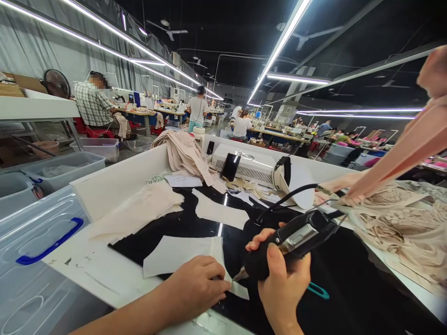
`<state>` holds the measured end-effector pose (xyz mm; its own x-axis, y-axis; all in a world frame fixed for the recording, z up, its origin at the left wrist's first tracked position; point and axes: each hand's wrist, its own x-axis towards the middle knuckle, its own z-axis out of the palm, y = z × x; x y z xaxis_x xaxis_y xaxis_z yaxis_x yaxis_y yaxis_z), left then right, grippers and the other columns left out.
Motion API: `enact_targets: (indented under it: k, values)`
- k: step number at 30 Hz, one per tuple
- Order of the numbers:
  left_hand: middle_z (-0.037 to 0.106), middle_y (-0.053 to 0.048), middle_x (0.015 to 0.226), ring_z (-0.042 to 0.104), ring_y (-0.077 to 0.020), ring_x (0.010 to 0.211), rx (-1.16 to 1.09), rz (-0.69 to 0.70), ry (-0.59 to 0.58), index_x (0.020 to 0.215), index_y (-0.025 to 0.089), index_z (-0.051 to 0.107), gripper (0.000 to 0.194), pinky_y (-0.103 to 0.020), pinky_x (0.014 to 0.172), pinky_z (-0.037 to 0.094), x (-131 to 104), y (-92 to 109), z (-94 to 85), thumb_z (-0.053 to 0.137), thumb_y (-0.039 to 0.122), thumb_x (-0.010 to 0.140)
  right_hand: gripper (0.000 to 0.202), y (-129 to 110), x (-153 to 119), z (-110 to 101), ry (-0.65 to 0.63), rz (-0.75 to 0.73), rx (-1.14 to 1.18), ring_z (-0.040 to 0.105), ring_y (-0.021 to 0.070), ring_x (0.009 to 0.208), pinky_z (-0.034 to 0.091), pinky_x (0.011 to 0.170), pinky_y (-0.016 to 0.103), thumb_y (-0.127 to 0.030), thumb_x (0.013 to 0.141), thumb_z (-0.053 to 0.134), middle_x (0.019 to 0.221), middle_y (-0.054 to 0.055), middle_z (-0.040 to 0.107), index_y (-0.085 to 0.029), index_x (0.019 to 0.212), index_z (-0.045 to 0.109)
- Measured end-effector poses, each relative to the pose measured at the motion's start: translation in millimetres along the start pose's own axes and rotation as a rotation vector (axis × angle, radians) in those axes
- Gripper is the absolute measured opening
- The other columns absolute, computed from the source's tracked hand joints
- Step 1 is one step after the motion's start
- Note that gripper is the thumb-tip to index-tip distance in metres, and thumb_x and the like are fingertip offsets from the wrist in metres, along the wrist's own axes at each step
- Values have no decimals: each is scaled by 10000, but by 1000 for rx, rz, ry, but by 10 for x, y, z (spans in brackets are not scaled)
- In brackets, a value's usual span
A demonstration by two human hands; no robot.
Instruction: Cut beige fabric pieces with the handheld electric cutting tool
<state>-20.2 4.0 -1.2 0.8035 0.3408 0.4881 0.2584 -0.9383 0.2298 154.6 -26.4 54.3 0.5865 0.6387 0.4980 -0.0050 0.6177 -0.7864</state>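
Note:
My right hand (pixel 284 284) is wrapped around a black corded hand tool (pixel 296 237) with a silver panel on its body. The tool's pointed metal tip (pixel 240 275) reaches down to the edge of a pale fabric piece (pixel 181 253). Closed fingers of my left hand (pixel 200 284) pinch that edge right beside the tip and hold it against the black work surface (pixel 164 225). A narrow pale strip shows past my left fingertips. Farther back lies a second cut pale piece (pixel 220 210); my left palm hides part of the nearer one.
Pale fabric stacks (pixel 143 207) lie at left, and a beige pile (pixel 401 223) at right. A white vented machine (pixel 244 163) and a dark phone (pixel 230 166) stand behind. A teal looped item (pixel 318 291) lies near my right hand. Clear plastic bins (pixel 45 232) flank the table.

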Motion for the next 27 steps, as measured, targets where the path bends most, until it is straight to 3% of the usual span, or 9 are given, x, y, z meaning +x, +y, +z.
enact_targets:
  k: [11, 17, 27]
  values:
    - [672, -20, 1014, 639, -197, 939, 4, -14, -13, 1038, 208, 659, 110, -321, 892, 528, 11, 7, 9, 699, 155, 950, 353, -41, -88, -165, -37, 21, 14, 652, 151, 641, 593, 623, 347, -316, 895, 737, 840, -14, 678, -289, 1211, 582]
    - [684, -29, 1031, 645, -210, 946, -6, -41, -56, 1197, 201, 636, 283, -335, 906, 537, 35, 25, -30, 738, 173, 935, 349, -57, -97, -166, -53, 17, 38, 650, 151, 635, 592, 613, 348, -314, 892, 740, 837, -11, 672, -287, 1202, 582]
    - [674, -25, 1028, 645, -204, 939, 13, -34, -40, 1096, 207, 648, 194, -321, 886, 539, 21, 27, -30, 736, 160, 930, 342, -34, -87, -157, -47, 17, 30, 647, 149, 630, 587, 611, 343, -315, 893, 737, 836, -16, 678, -291, 1201, 590]
